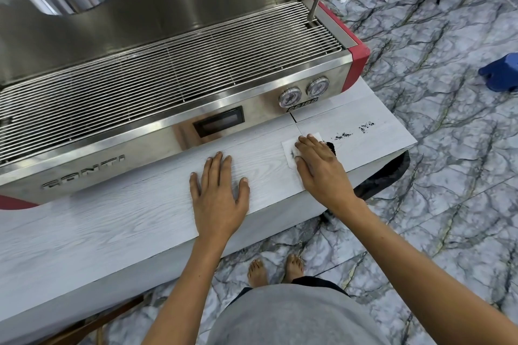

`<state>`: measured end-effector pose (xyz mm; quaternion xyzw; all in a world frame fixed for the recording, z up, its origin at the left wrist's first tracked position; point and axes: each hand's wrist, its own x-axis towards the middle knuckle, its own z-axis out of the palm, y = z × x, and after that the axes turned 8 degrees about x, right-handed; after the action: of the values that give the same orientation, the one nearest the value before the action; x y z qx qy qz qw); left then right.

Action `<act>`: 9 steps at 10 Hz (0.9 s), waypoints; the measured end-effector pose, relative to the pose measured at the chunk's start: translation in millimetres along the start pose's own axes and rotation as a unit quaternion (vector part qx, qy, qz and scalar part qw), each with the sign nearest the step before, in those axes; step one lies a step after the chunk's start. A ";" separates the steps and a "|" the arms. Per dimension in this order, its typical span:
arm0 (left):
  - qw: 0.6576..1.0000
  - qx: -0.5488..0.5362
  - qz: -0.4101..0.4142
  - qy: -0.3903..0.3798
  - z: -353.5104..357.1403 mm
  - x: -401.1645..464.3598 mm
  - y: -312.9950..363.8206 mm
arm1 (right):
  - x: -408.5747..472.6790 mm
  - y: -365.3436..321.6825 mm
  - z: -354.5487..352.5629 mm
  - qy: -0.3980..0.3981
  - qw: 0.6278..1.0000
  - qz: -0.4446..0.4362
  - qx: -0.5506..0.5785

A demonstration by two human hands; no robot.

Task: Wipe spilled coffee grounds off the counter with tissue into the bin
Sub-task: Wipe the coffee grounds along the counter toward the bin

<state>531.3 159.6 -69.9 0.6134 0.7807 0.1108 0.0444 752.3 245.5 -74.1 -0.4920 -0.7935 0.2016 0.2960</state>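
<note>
My right hand (319,165) presses flat on a white tissue (288,148) lying on the pale wood-grain counter (112,232). A dark clump of coffee grounds (331,146) sits at the hand's right edge. More grounds lie scattered further right in two small patches, one (343,136) close by and another (366,126) near the counter's end. My left hand (217,193) rests flat on the counter, fingers spread, holding nothing. A bin with a black liner (386,176) stands on the floor below the counter's right front edge, mostly hidden.
A large steel espresso machine (168,78) with a wire drip grille and two gauges fills the counter behind my hands. A steam wand (316,0) hangs at its right. A blue object (501,73) lies on the marbled floor. My bare feet stand below the counter edge.
</note>
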 end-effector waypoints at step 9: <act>1.000 0.002 -0.005 -0.004 1.0 1.1 0.7 | -20.5 -26.9 18.2 -0.048 0.994 0.010 -0.100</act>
<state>531.9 160.9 -70.6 0.6101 0.7837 0.1067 0.0465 729.4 214.8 -76.7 -0.5170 -0.8178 0.1480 0.2050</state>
